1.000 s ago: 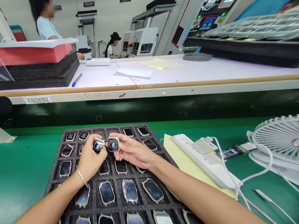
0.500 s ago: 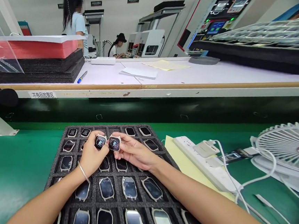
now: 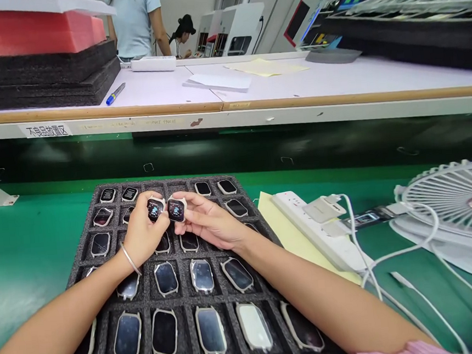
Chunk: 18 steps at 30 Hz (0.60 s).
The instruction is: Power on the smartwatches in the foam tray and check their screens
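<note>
My left hand (image 3: 144,229) grips a strapless smartwatch (image 3: 155,209), its lit dark screen showing a blue figure. Close beside it, my right hand (image 3: 209,220) holds a second smartwatch (image 3: 176,210) with a similar lit screen, thumb at its right edge. Both are held over the far half of a dark grey foam tray (image 3: 187,327). Several smartwatches without straps lie in the tray's compartments, such as a silver-framed one (image 3: 166,278) with a dark screen. Two at the far left, including one watch (image 3: 107,195), show white lines of text. My forearms hide some compartments.
To the right are a white power strip (image 3: 319,230) on yellow paper (image 3: 272,212), white cables, and a white fan (image 3: 462,207). A raised shelf (image 3: 162,90) beyond carries foam stacks, a blue pen (image 3: 115,94) and papers. Two people are in the background.
The camera view has tilted down, so the shelf and tray appear higher. Both hands still hold the same two smartwatches side by side. The standing person in the background has shifted right.
</note>
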{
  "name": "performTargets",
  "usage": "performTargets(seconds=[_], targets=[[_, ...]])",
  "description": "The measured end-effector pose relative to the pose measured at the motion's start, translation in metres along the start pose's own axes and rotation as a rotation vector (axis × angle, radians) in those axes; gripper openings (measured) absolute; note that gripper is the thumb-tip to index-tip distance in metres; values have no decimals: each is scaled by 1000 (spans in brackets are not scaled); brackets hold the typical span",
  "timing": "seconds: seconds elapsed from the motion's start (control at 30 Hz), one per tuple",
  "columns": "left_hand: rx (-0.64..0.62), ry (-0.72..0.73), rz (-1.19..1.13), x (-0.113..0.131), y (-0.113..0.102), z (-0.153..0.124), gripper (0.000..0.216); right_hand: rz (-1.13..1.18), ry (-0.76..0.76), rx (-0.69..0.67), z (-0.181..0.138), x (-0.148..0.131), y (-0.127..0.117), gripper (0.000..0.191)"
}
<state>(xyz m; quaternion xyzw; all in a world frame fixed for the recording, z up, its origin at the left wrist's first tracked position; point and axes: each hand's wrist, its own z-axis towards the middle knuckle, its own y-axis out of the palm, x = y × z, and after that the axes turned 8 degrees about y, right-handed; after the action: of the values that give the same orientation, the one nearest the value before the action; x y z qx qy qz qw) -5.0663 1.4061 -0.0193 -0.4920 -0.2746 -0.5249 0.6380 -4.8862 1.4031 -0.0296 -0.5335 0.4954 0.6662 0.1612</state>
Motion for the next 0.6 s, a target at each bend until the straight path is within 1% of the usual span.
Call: performTargets(seconds=[0.17, 0.43, 0.6], targets=[[8, 16, 37, 0, 0, -1, 30, 6, 7, -10, 0, -1, 0, 43], [6, 3, 12, -2, 0, 1, 29, 8, -2, -9, 0, 1, 1, 42], [18, 12, 12, -2, -1, 1, 31, 19, 10, -3, 1, 1, 1, 47]])
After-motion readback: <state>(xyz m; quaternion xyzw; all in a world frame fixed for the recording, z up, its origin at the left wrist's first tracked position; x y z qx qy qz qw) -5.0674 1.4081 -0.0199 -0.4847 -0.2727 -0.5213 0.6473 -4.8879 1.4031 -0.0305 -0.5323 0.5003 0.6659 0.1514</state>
